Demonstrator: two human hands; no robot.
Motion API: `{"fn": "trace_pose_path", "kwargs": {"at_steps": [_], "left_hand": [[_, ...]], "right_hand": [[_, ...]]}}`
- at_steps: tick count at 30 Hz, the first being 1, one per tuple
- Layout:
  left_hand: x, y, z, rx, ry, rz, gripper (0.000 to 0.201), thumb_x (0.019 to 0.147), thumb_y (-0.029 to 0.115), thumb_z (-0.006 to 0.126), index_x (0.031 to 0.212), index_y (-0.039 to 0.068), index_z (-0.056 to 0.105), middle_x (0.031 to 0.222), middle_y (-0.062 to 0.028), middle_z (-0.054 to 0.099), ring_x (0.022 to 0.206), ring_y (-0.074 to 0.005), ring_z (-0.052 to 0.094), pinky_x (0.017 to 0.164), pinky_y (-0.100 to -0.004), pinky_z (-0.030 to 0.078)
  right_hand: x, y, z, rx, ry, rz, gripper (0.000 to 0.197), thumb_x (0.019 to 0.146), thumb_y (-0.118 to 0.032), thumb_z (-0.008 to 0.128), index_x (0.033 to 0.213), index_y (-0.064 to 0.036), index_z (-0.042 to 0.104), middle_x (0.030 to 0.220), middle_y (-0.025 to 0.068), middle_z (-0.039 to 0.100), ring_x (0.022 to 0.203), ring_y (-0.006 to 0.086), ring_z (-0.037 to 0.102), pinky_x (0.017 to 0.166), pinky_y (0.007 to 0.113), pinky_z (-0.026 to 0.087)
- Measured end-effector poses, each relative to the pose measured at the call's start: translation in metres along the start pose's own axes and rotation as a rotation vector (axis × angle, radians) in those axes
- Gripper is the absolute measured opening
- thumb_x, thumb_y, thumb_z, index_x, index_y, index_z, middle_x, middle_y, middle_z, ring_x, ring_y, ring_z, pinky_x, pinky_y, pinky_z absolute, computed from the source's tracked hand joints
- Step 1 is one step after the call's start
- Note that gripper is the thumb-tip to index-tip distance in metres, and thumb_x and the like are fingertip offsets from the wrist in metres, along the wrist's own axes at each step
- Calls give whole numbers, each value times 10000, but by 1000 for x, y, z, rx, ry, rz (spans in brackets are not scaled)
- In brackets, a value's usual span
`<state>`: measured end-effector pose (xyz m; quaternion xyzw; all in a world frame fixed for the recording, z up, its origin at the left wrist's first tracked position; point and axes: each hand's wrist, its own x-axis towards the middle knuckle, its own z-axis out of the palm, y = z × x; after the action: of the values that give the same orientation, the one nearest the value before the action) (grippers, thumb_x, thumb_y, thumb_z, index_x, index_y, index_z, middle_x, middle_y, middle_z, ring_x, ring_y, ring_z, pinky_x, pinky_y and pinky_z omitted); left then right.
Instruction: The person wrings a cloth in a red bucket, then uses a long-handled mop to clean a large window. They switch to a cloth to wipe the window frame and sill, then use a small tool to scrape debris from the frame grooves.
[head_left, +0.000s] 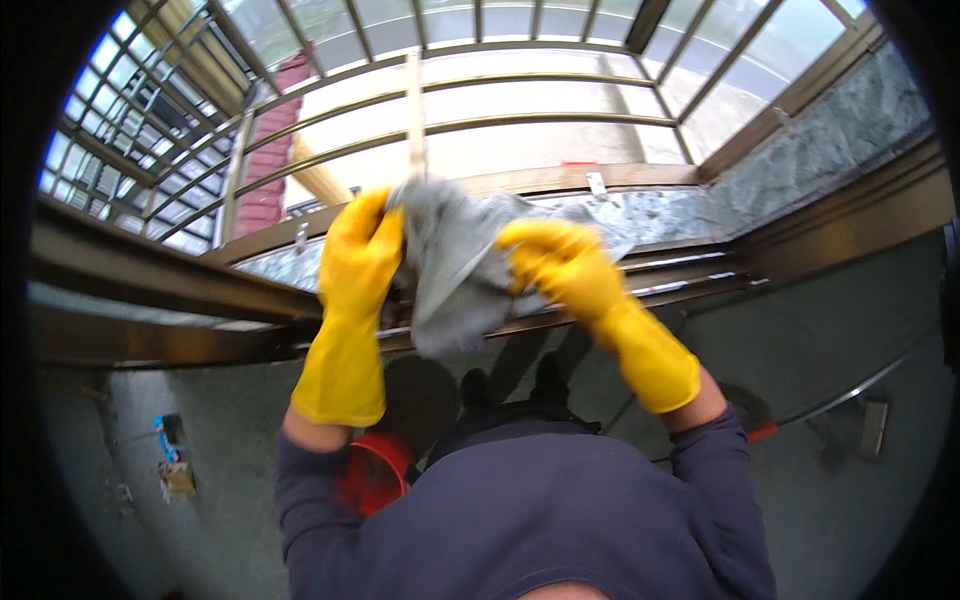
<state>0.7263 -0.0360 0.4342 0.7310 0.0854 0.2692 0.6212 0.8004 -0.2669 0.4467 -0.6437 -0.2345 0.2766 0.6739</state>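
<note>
A grey cloth hangs in loose folds between my hands, above the window sill and its metal track. My left hand, in a yellow rubber glove, pinches the cloth's upper left corner between thumb and fingers. On the cloth's right side, my right hand wears a matching glove and has its fingers curled onto the fabric; motion smears it a little. Both gloves reach past the wrists. Part of the sill and track lies hidden behind the cloth.
Brown metal bars stand beyond the marbled stone sill. A brown window frame is at left. Below on the dark floor are a red bucket, a blue object and a long-handled tool.
</note>
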Motion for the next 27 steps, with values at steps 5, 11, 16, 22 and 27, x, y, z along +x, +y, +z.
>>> {"fn": "trace_pose_path", "kwargs": {"at_steps": [5,11,16,22,27], "left_hand": [[48,62,38,54,-46,294,205,925,108,573,1090,31,665,873,-52,694,761,-95,601,690,-233,472],[23,100,35,345,-342,150,259,932,259,630,1151,127,669,728,37,597,648,-24,468,555,-203,374],[0,104,12,779,-807,-95,287,877,267,683,1101,90,655,844,-109,679,694,-213,631,651,-331,495],[-25,64,-17,992,-907,233,335,755,166,744,1075,99,673,856,-133,651,772,-311,630,696,-394,499],[-25,51,-17,812,-959,-82,367,738,67,690,1103,102,673,836,-139,624,756,-325,629,684,-404,498]], "right_hand": [[-8,-51,-80,140,296,-288,261,961,-128,547,1197,-58,635,686,-13,565,478,3,378,403,140,267],[-64,-96,-160,-285,520,-275,220,950,-84,571,1148,-80,667,795,-16,641,541,-11,449,479,122,328],[-93,-94,-162,-1360,140,15,136,793,-56,659,903,-90,733,741,122,679,672,218,653,634,316,489],[-81,-84,-130,-1555,7,31,161,775,-149,615,892,-128,723,786,121,679,755,307,661,672,406,512],[-89,-75,-129,-1689,-101,75,204,765,-105,628,940,-152,722,815,111,680,770,319,651,646,399,502]]}}
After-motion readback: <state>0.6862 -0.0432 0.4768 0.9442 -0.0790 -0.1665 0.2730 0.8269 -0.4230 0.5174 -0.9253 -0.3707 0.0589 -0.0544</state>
